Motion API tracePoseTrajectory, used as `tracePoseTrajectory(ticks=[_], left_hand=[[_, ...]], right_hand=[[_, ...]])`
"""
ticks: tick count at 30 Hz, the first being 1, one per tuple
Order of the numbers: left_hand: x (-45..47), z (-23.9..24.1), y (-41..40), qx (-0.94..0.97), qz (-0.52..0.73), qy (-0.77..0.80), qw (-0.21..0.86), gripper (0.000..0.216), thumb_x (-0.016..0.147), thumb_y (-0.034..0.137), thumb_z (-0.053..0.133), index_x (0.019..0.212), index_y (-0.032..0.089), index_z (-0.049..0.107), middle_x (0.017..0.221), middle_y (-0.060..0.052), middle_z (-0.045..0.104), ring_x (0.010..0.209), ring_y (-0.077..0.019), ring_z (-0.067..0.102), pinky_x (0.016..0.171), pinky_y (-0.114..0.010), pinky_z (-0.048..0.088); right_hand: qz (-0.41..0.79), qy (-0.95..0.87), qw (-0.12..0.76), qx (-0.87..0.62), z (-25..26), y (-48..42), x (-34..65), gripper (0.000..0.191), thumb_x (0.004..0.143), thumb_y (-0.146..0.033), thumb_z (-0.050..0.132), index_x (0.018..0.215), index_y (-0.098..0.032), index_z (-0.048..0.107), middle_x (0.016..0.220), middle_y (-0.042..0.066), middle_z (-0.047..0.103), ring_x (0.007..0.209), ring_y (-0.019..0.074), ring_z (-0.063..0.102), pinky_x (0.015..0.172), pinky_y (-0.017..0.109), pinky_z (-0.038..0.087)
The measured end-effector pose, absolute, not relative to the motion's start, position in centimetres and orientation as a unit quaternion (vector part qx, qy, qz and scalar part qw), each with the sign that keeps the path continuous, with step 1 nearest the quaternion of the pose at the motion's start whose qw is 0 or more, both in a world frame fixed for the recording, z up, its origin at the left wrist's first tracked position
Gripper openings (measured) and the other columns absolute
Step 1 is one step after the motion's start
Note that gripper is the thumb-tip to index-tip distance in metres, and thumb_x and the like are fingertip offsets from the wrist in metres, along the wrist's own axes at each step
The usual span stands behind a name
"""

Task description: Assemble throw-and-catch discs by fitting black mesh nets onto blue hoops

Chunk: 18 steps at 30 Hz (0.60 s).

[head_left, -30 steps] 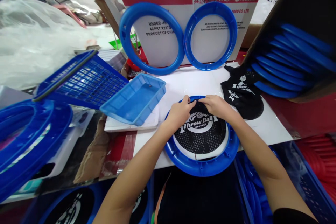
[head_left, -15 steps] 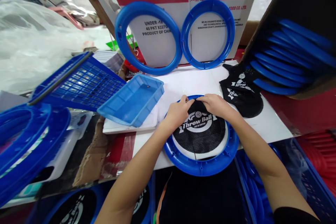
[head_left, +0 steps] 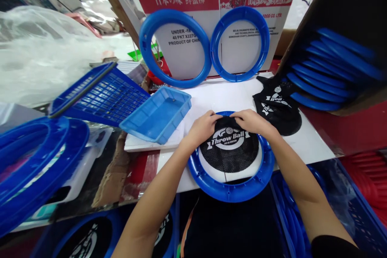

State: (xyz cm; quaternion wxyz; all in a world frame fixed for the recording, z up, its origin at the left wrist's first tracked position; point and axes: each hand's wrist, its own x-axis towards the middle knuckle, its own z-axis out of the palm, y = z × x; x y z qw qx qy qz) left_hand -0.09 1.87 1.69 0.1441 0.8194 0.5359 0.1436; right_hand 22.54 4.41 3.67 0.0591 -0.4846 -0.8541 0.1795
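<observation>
A blue plastic ring (head_left: 231, 191) lies at the table's front edge, with its ribbed side up. Inside it is a round black mesh net (head_left: 232, 157) printed "Throw Ball"; a white gap shows between net and ring along the near side. My left hand (head_left: 204, 128) pinches the net's far edge at the top left of the ring. Opposite it, my right hand (head_left: 253, 121) has its fingers closed on the same edge at the top right. The fingertips hide the exact grip points. More black nets (head_left: 278, 109) lie in a pile just beyond my right hand.
Two blue rings (head_left: 175, 82) (head_left: 240, 77) lean on a printed carton (head_left: 181, 62). A light-blue tray (head_left: 157, 117) and a blue basket (head_left: 105, 96) stand left. A tilted box (head_left: 290, 54) at right holds several blue rings (head_left: 329, 68). More rings (head_left: 57, 141) are stacked far left.
My hands have moved slightly apart along the ring's far rim, still at the net's edge. The camera view has shifted a little; the surrounding things stay in place.
</observation>
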Motion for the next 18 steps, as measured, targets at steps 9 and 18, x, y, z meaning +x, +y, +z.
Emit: tracePoseTrajectory(ticks=[9,18], left_hand=[[-0.3,2.1,2.0,0.816,0.162,0.537,0.140,0.029,0.102,0.015,0.055,0.122,0.019,0.075,0.121,-0.009,0.074,0.112,-0.0248,0.070,0.096,-0.036,0.056],[-0.2,4.3,-0.2,0.862,0.038,0.503,0.058,0.023,0.104,0.025,0.054,0.118,0.019,0.071,0.121,-0.012,0.066,0.104,-0.0273,0.068,0.079,-0.036,0.052]], right_hand=[[0.091,-0.879,0.135,-0.448,3.3,4.1,23.0,0.026,0.103,-0.026,0.055,0.111,-0.021,0.079,0.103,0.009,0.076,0.096,0.0253,0.069,0.079,0.034,0.050],[0.085,-0.931,0.115,-0.337,1.7,5.1,23.0,0.016,0.095,-0.023,0.068,0.107,-0.017,0.076,0.109,0.013,0.060,0.099,0.0269,0.056,0.090,0.041,0.048]])
